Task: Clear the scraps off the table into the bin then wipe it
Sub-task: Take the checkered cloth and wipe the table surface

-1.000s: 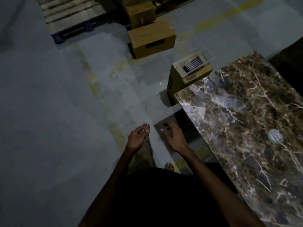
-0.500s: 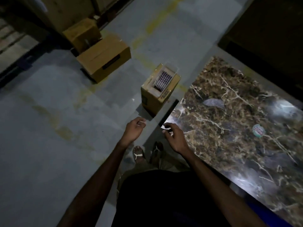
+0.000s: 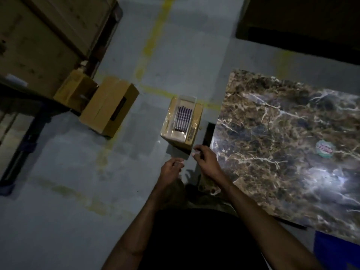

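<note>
Table [image 3: 282,137] just right of right hand [image 3: 206,162] fingers [image 3: 196,151].

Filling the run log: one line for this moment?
left hand: curled | right hand: at marble table corner | round sticker: on table

Inventory: one brown marble-patterned table [image 3: 282,145]; one round green-and-red sticker [image 3: 325,149] on it; three brown cardboard boxes [image 3: 109,109] [image 3: 75,92] [image 3: 192,123] on the floor; one clear plastic packet of striped cloth [image 3: 182,118]; two bare hands [image 3: 170,169] [image 3: 205,160].

Table [image 3: 288,137] cut by right edge; round sticker [image 3: 324,148] print blurred, unreadable.
</note>
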